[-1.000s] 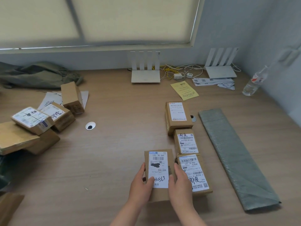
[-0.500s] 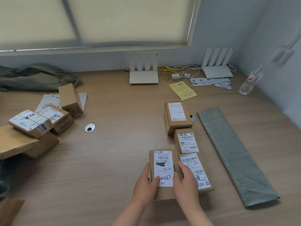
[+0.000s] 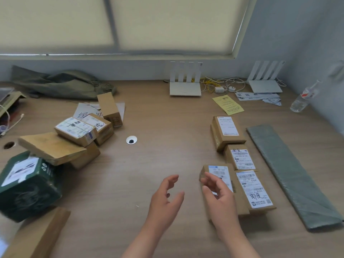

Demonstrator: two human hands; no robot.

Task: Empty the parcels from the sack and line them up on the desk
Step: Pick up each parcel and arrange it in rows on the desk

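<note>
At the near right of the desk (image 3: 167,118), a labelled parcel (image 3: 222,171) lies flat against the left side of a row of three parcels (image 3: 240,158) that runs away from the person. The right hand (image 3: 219,200) hangs over its near end, fingers loosely spread, gripping nothing. The left hand (image 3: 165,198), equally loose and empty, is just beside it. A folded grey bag (image 3: 290,172) lies right of the row. Unsorted parcels (image 3: 81,131) and an olive sack (image 3: 61,83) sit far left.
</note>
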